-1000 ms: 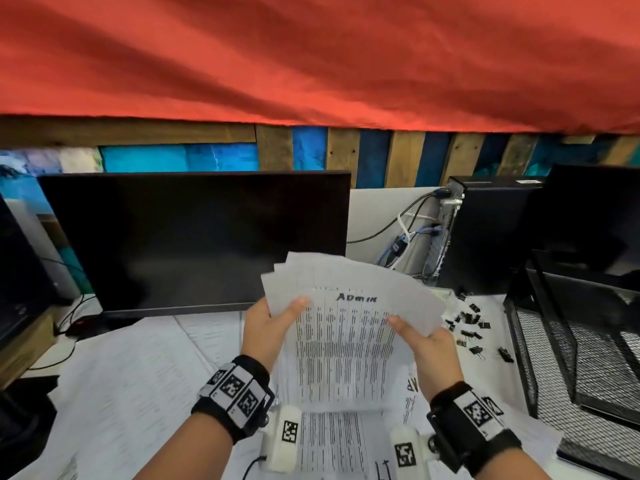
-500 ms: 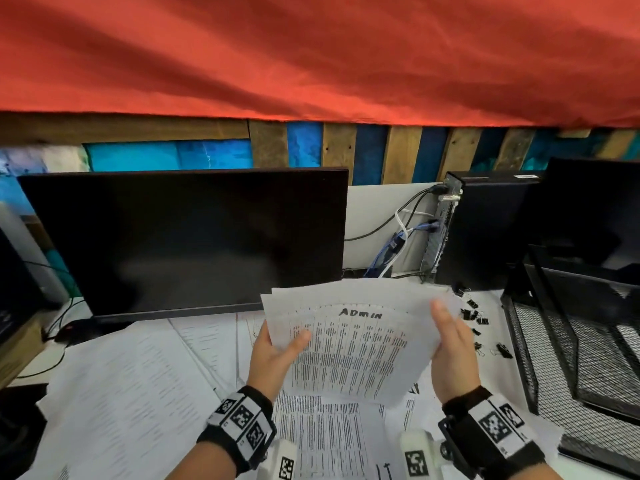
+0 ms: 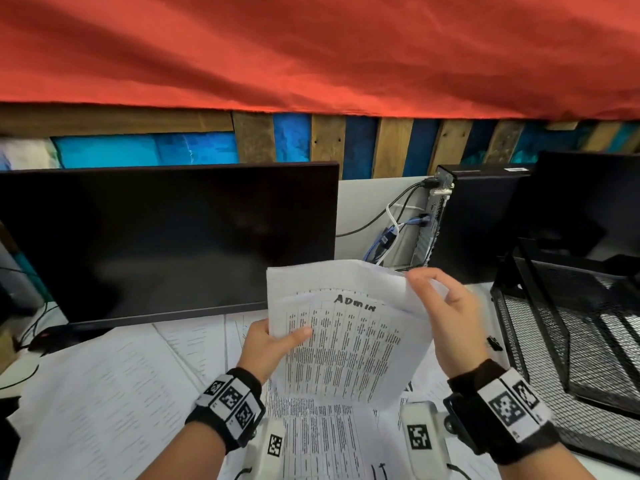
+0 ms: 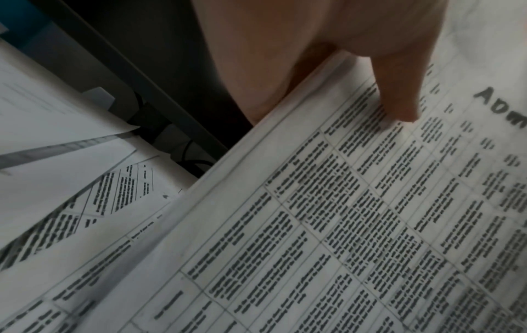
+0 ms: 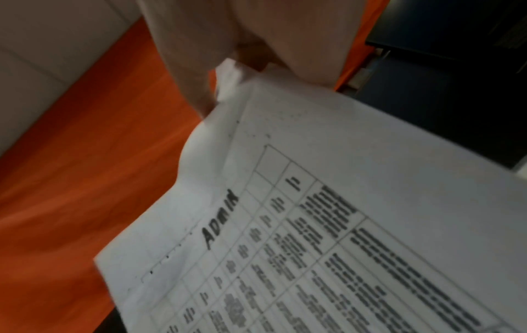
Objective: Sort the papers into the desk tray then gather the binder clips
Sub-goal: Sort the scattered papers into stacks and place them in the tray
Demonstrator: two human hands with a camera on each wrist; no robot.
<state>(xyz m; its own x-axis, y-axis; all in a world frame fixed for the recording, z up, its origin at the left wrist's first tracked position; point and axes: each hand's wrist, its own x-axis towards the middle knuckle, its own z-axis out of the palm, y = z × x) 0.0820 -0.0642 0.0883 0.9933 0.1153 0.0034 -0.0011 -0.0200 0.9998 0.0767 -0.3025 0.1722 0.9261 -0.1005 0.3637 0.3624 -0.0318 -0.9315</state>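
I hold a small stack of printed sheets (image 3: 349, 341) upright above the desk; the top one is marked "ADMIN" (image 4: 370, 214) (image 5: 328, 225). My left hand (image 3: 273, 344) pinches the stack's left edge, thumb on the front. My right hand (image 3: 446, 313) grips the top right corner, fingers curled over the edge. More printed papers (image 3: 104, 386) lie spread over the desk below. The black mesh desk tray (image 3: 561, 327) stands at the right. One black binder clip (image 3: 494, 342) shows beside my right hand; the others are hidden behind it.
A dark monitor (image 3: 166, 244) stands behind the papers at left. A black computer case (image 3: 481, 220) with cables (image 3: 391, 233) sits at the back right. Red cloth (image 3: 311, 50) hangs overhead.
The stack has dropped lower and been squared from a fan. My right hand moved from the stack's right side up to its top right corner.
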